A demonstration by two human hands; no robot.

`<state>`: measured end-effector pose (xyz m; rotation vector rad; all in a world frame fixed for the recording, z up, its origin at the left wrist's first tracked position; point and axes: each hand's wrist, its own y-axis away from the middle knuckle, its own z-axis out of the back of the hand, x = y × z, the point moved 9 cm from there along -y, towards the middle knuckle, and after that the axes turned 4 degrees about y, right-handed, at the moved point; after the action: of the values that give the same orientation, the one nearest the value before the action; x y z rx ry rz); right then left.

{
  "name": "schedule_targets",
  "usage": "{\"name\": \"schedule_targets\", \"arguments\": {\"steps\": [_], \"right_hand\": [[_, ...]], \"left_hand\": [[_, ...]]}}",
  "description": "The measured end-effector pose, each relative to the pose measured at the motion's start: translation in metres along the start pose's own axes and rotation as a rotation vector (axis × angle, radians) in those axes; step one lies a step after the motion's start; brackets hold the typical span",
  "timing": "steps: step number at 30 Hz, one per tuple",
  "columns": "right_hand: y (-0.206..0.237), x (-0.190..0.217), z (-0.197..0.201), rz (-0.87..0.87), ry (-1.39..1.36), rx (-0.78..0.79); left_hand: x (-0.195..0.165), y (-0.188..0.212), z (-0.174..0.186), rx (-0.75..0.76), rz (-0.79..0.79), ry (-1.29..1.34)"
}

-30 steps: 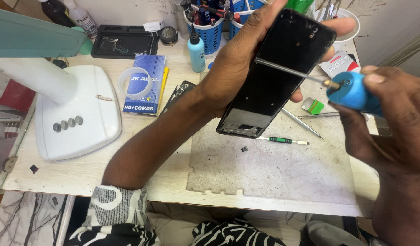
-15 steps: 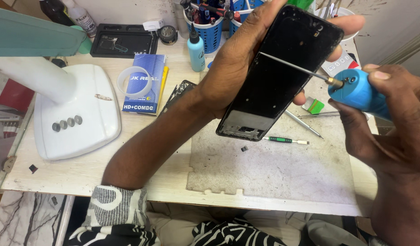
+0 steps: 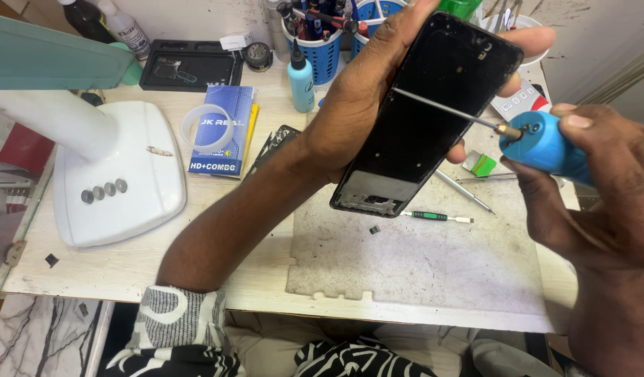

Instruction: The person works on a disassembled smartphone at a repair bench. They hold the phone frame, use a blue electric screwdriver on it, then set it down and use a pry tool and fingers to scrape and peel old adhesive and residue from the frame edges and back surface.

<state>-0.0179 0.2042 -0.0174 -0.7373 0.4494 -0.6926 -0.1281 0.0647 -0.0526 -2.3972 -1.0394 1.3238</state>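
A: What does the person have in hand?

B: The left hand (image 3: 367, 105) is clamped round a black phone frame (image 3: 426, 119), fingers wrapped over its long edges, holding it tilted above the grey mat (image 3: 419, 258) near the back right of the worktop (image 3: 112, 272). The right hand (image 3: 594, 181) is closed on a blue-handled screwdriver (image 3: 538, 143), and its thin shaft reaches across the face of the frame.

A: So which step is this?

B: It looks like the screw work on the frame: the tip sits by the left long edge, roughly a third of the way down. Whether it is seated in a screw head cannot be told from this view.

A: What would the next move call for?

B: A steady frame and a driver kept square to the screw, with light pressure so the tip does not skid over the dark surface. Any loosened screw would want catching over the mat.

A: What else is about?

B: A green-handled tool (image 3: 433, 217) and a small dark chip (image 3: 375, 229) lie on the mat just below the frame, a white lamp base (image 3: 119, 181) stands at the left edge, and a blue tool basket (image 3: 323, 42) sits at the back.
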Motion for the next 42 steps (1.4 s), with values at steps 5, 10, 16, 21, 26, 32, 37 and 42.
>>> {"name": "schedule_targets", "arguments": {"steps": [5, 10, 16, 21, 26, 32, 37, 42], "right_hand": [[0.001, -0.003, -0.004, -0.024, -0.045, 0.016], [0.007, -0.004, -0.004, -0.047, -0.013, 0.013], [0.011, -0.008, -0.005, -0.036, -0.008, 0.014], [0.012, -0.010, -0.007, -0.037, -0.034, 0.022], [0.013, -0.010, -0.006, -0.049, -0.013, 0.017], [0.014, -0.009, -0.006, -0.092, 0.001, 0.030], [0.016, -0.011, -0.006, -0.114, -0.005, 0.034], [0.018, -0.011, -0.006, -0.121, 0.008, 0.029]], "left_hand": [[0.002, 0.000, -0.001, 0.000, -0.014, -0.060], [0.001, 0.000, -0.001, 0.013, -0.023, -0.050], [0.003, -0.002, 0.002, 0.015, -0.015, -0.031], [0.003, 0.000, 0.002, 0.025, -0.021, -0.051], [0.001, 0.001, 0.001, 0.034, -0.026, -0.066], [0.001, 0.000, 0.001, 0.034, -0.024, -0.068], [0.001, 0.000, 0.002, 0.034, -0.016, -0.036], [0.001, -0.001, 0.000, 0.053, -0.037, -0.082]]}}
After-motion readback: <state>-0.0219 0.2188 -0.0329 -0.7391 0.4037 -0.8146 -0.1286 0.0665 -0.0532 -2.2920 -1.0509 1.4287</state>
